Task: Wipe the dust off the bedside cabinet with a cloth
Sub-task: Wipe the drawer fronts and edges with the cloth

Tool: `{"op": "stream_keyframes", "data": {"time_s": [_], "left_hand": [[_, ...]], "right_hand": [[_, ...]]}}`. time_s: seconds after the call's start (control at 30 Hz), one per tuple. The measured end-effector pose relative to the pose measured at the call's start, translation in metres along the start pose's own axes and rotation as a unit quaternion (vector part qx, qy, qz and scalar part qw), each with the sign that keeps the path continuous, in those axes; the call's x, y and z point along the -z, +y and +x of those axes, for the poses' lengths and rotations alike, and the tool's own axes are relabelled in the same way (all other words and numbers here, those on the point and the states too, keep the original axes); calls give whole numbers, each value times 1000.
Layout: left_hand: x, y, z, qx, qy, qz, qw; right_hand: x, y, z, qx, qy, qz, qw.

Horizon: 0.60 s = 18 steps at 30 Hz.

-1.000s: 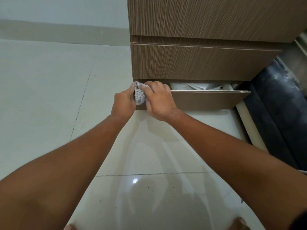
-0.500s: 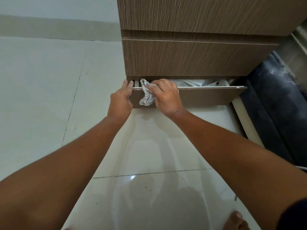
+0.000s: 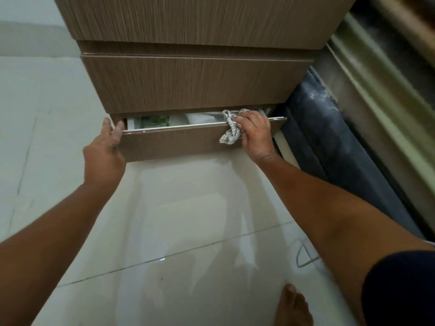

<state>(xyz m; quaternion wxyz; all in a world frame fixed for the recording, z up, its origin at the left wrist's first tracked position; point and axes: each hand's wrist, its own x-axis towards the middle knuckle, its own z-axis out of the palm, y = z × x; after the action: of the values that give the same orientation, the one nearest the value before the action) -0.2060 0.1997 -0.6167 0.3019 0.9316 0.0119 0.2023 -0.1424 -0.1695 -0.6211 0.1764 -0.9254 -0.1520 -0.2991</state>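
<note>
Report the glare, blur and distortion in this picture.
Head view: a small glare spot on the glossy pale floor tiles; blur streaks the grey-green surfaces at upper right; the wide-angle lens splays the brown wood-grain cabinet; the checked cloth looks sharp.

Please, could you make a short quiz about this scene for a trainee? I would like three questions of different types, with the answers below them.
1. True or false: the bottom drawer of the cabinet is fully closed.
2. Fill the gap: the left hand touches the drawer front at its ____ end.
3. Which hand holds the cloth on the top edge of the drawer front? A) the left hand B) the right hand C) neither hand

Key:
1. False; it stands a little open.
2. left
3. B
</note>
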Motion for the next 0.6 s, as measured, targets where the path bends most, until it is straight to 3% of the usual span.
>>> {"op": "stream_keyframes", "data": {"time_s": [0.3, 0.43, 0.53, 0.6], "left_hand": [[-10, -4, -1, 8, 12, 35, 999], [-13, -11, 1, 8, 6, 28, 1000], [-10, 0, -1, 53, 26, -63, 996], [-9, 7, -2, 87, 29, -114, 989]], "right_hand": [[39, 63, -4, -61, 22, -2, 998], [43, 63, 2, -129, -17, -43, 991], [54, 45, 11, -270, 68, 17, 960], [66, 30, 14, -295, 159, 62, 940]]}}
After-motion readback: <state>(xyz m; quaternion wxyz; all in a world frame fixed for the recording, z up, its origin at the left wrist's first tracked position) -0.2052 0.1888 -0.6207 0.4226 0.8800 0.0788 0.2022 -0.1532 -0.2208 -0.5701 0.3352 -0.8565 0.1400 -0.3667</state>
